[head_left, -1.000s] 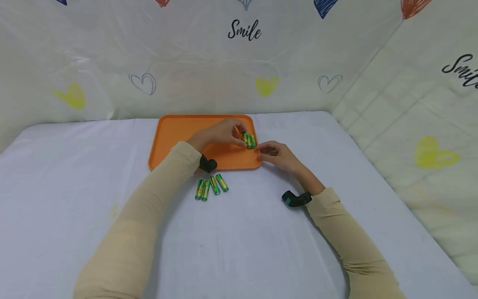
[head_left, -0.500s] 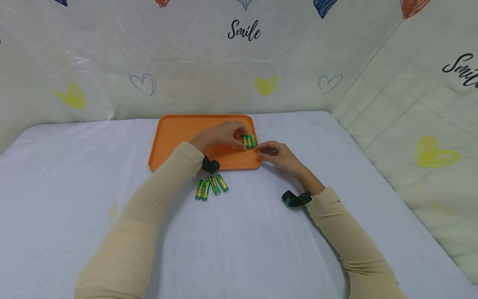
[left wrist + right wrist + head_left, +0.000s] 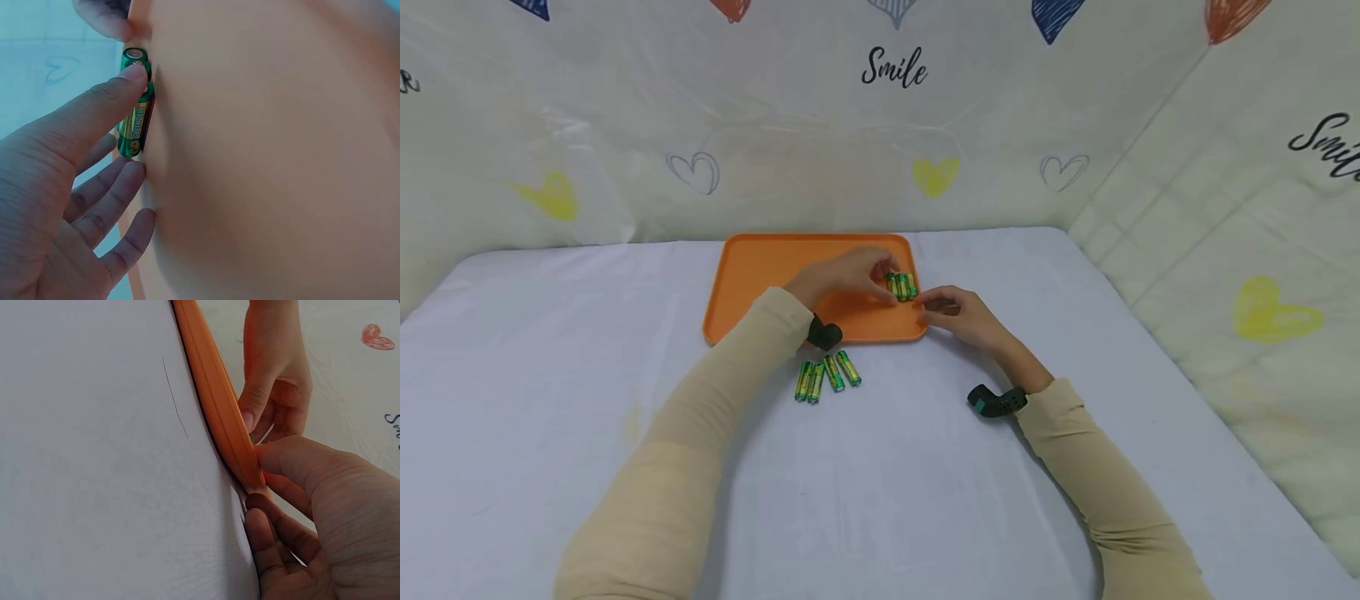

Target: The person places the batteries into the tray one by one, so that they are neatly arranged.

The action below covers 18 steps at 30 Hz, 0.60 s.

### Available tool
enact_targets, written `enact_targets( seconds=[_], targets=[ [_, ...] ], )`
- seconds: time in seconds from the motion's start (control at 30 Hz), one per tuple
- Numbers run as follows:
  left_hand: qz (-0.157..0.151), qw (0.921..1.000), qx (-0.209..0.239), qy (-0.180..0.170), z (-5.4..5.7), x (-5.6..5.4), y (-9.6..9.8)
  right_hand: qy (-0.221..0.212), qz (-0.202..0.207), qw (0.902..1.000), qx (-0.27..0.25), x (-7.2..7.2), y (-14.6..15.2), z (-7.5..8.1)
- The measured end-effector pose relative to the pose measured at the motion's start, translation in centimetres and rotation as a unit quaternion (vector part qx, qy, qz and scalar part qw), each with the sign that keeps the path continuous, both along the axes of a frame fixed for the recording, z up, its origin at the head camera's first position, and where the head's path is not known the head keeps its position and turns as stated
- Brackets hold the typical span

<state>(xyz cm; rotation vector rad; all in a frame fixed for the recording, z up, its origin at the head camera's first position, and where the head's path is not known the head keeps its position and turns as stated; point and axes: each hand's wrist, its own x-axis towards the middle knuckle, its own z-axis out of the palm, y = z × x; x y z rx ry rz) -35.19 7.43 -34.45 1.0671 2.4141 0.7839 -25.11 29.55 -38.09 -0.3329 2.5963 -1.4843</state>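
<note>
In the head view my left hand (image 3: 848, 275) arches over the right end of an orange tray (image 3: 760, 271), beside a short row of green-and-gold batteries (image 3: 902, 287). The left wrist view has the thumb on one end of a battery (image 3: 136, 125) and the fingers around its far end, with the index finger partly hidden. My right hand (image 3: 962, 317) holds the tray's near right edge. From the right wrist, the thumb lies on the orange rim (image 3: 215, 387) and curled fingers (image 3: 259, 528) reach beneath it.
Several more batteries (image 3: 833, 377) lie side by side on the white tablecloth (image 3: 880, 483), just in front of the tray. Behind the table hangs a pale printed sheet (image 3: 805, 125) with hearts and lettering. Dark bands (image 3: 996, 402) sit at both wrists.
The battery at my left fingers was tilted and now lies flat beside the others in the tray. My left hand has lowered slightly. The right hand has stayed on the tray edge.
</note>
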Motion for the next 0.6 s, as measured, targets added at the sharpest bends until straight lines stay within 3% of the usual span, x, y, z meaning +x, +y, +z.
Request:
enact_targets(
  seconds=[0.37,0.6],
  targets=[
    [0.037,0.9990,-0.001,-0.027,0.1,0.2,-1.1,0.010,0.000,0.9999,0.012,-0.1,0.0,-0.1],
    [0.040,0.9987,0.005,-0.032,0.4,0.5,-2.0,0.001,0.000,0.9999,0.011,0.2,-0.2,0.3]
  ],
)
